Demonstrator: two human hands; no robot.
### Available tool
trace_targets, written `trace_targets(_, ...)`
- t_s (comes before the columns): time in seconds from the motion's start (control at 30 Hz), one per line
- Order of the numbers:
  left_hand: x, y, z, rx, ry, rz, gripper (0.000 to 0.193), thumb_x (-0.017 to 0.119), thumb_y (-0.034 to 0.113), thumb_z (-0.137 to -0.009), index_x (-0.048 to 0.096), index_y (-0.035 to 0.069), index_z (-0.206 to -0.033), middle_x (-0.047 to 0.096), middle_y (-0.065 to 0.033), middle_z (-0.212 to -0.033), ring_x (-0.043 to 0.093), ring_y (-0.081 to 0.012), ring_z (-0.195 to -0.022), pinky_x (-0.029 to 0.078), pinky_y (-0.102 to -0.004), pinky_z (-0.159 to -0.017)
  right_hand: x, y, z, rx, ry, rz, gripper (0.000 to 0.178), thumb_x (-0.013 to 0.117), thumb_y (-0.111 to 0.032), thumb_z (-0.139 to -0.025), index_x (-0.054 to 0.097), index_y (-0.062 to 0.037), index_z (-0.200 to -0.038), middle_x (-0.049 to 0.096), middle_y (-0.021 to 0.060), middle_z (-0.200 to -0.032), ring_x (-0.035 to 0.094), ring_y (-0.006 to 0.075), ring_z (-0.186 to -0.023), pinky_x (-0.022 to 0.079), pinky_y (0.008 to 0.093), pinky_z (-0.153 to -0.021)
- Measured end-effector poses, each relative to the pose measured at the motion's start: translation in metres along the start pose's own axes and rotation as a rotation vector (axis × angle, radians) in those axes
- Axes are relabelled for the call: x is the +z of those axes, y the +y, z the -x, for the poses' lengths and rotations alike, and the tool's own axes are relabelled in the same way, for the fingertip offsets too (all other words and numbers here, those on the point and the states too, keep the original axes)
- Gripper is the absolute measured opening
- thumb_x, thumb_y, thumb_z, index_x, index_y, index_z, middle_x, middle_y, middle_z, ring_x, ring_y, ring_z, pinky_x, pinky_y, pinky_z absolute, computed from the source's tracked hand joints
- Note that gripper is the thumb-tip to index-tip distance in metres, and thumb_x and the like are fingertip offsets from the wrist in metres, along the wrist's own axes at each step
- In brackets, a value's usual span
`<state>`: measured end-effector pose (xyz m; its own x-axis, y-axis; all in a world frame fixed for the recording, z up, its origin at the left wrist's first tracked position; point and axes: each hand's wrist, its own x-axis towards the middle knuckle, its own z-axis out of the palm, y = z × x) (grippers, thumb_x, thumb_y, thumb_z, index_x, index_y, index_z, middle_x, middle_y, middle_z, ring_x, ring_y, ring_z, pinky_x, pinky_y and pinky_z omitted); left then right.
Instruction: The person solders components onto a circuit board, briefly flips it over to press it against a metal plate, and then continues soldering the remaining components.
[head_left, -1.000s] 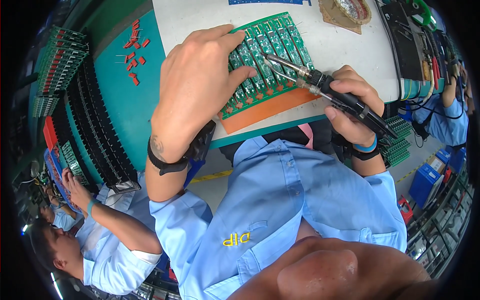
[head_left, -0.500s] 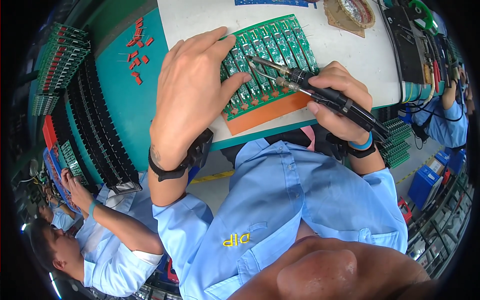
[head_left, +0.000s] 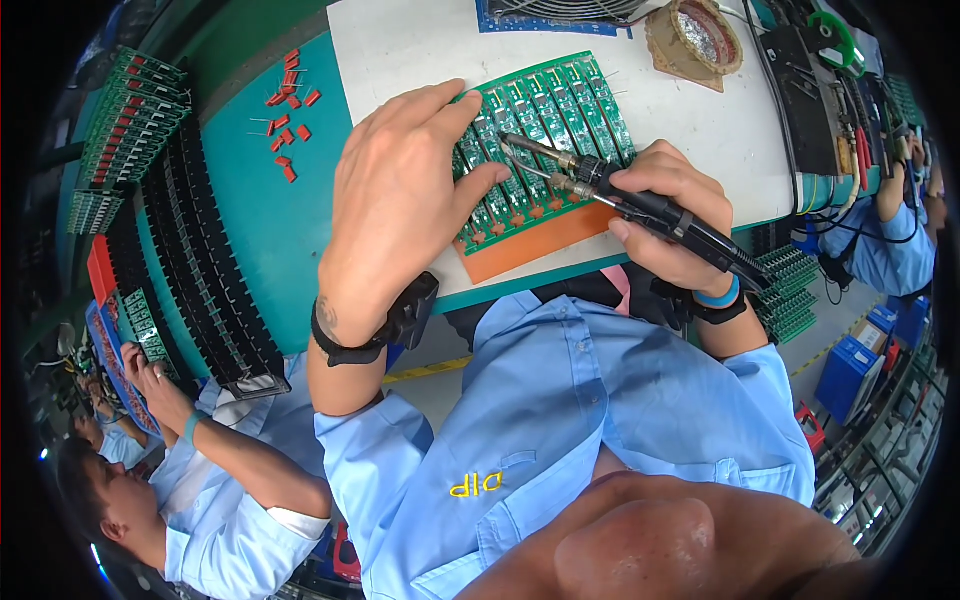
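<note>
A green panel of several joined circuit boards (head_left: 572,112) lies on an orange sheet (head_left: 540,247) on the worktable. My left hand (head_left: 395,195) rests over the panel's left end, fingers stretched along the edge and thumb apart on the boards. In my right hand (head_left: 680,195) is a black soldering iron (head_left: 665,220) with a thin metal feed tube alongside its shaft. Its tip touches or hovers just above the panel near my left index finger and thumb; which one, I cannot tell. The fingers of my right hand wrap round the handle.
Loose red components (head_left: 290,90) lie on the green mat at left, near black slotted racks (head_left: 195,250). A round cup (head_left: 700,45) stands at far right, near tools and cables. More boards are stacked (head_left: 790,290) beyond my right wrist. A co-worker (head_left: 235,480) sits at left.
The whole view has shifted, so the table appears slightly lower. Both hands keep nearly the same place on the panel, and the iron's tip stays near the same spot.
</note>
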<state>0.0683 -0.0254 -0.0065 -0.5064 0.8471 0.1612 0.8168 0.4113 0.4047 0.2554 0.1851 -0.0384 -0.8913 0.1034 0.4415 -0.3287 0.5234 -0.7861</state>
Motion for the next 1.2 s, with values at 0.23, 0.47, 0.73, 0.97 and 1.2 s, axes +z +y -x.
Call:
trace_targets(0.23,0.002,0.0,-0.003,0.0,0.009,0.007,0.055,0.088,0.021,-0.078,0.073,-0.001,-0.126,0.069,-0.0181,-0.136,0.066,-0.0375,-0.124,0.053,-0.0437,-0.105,-0.001,0.001,-0.001,0.021,0.072,-0.04,0.043,0.081,0.007,-0.068,0.073,0.0039,-0.11,0.074,0.0132,-0.091,0.067,0.0261,-0.081,0.053,0.0358,-0.074)
trace_targets(0.47,-0.002,-0.003,-0.002,-0.004,-0.008,0.035,0.056,0.089,0.021,-0.077,0.073,-0.002,-0.126,0.069,-0.0205,-0.135,0.066,-0.0387,-0.124,0.052,-0.0438,-0.107,-0.023,-0.004,0.009,-0.059,0.116,-0.006,0.035,0.079,-0.004,-0.082,0.067,0.0047,-0.114,0.066,0.0123,-0.088,0.063,0.0243,-0.084,0.049,0.037,-0.076)
trace_targets(0.73,0.001,0.0,0.001,0.0,-0.019,0.034,0.059,0.089,0.024,-0.077,0.072,-0.002,-0.127,0.068,-0.0213,-0.137,0.064,-0.038,-0.126,0.052,-0.0441,-0.107,-0.055,0.026,0.035,0.427,0.683,0.011,0.045,0.073,-0.003,-0.094,0.06,0.0028,-0.137,0.067,0.0083,-0.119,0.064,0.0144,-0.104,0.052,0.0296,-0.095)
trace_targets(0.97,-0.003,0.003,-0.002,-0.057,-0.048,0.051,0.06,0.089,0.027,-0.077,0.072,-0.001,-0.128,0.067,-0.0193,-0.139,0.063,-0.037,-0.128,0.052,-0.0448,-0.107,-0.053,0.039,0.04,0.347,0.712,0.009,0.046,0.074,-0.003,-0.094,0.06,0.0022,-0.137,0.068,0.0093,-0.119,0.064,0.0147,-0.109,0.05,0.0295,-0.098)
trace_targets(1.2,0.0,0.002,-0.003,-0.053,-0.054,0.065,0.059,0.088,0.028,-0.078,0.072,-0.001,-0.127,0.067,-0.0185,-0.138,0.061,-0.0355,-0.13,0.049,-0.0464,-0.109,-0.051,0.027,0.047,0.243,0.613,0.041,0.041,0.075,-0.005,-0.092,0.062,0.0026,-0.13,0.067,0.0096,-0.111,0.062,0.0157,-0.102,0.05,0.0308,-0.092)
